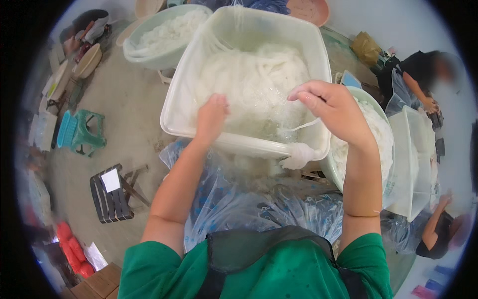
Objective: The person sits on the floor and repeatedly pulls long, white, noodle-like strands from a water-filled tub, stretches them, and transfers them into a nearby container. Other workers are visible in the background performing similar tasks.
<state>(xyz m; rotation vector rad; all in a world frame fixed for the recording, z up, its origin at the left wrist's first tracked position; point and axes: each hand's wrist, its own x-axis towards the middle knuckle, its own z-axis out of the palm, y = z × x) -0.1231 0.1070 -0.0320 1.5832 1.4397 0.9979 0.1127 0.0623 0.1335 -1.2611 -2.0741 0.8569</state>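
A large white plastic tub point(175, 101) stands before me, holding cloudy water and a mass of wet white fibre point(242, 82). My left hand point(212, 116) hangs over its near left part with the fingers curled. That hand is blurred, so whether it holds fibre is unclear. Over the tub's right side, my right hand point(332, 106) has thumb and fingertips close together. Any thin fibre between them is too fine to make out. Splashing water lies below it, beside a white strand point(304, 125). A whitish wad point(298, 154) is wrapped on the near rim.
Fibre-filled basins stand at the far left point(130, 54) and right point(388, 130). Beyond the right one is a translucent bin point(410, 164). Two people point(414, 74) point(435, 235) work at the right. Left lie a green stool point(89, 129) and a dark slatted stool point(110, 202).
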